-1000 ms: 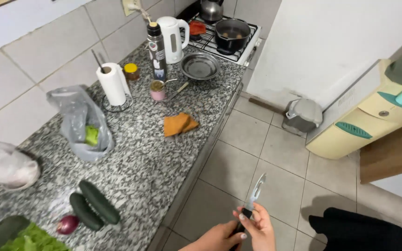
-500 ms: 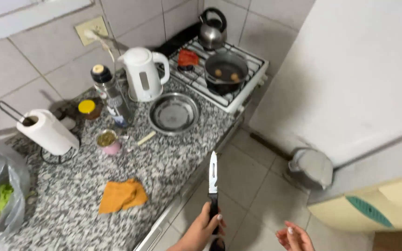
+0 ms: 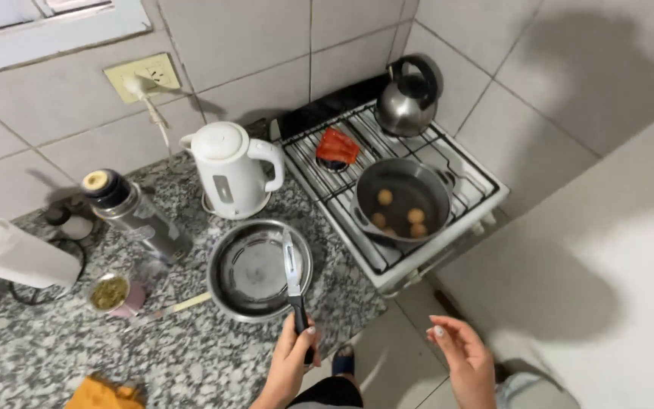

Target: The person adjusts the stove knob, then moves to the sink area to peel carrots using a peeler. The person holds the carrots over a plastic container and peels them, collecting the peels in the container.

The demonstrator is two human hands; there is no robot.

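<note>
My left hand (image 3: 291, 363) grips the black handle of a knife (image 3: 292, 270), blade pointing away over a round metal bowl (image 3: 255, 271) on the granite counter (image 3: 191, 356). My right hand (image 3: 465, 362) hangs empty with fingers apart over the tiled floor, right of the counter edge. A dark pot (image 3: 404, 201) with several small round potatoes sits on the white stove (image 3: 463, 189).
A white electric kettle (image 3: 230, 171) stands behind the bowl. A steel kettle (image 3: 409, 98) and a red item (image 3: 337, 145) sit on the stove. A thermos (image 3: 135, 213), small cup (image 3: 112, 294), paper towel roll (image 3: 17, 254) and orange cloth (image 3: 101, 394) are at left.
The view has moved closer to the stove. My left hand has carried the knife forward over the metal bowl. My right hand has risen and opened beside it.
</note>
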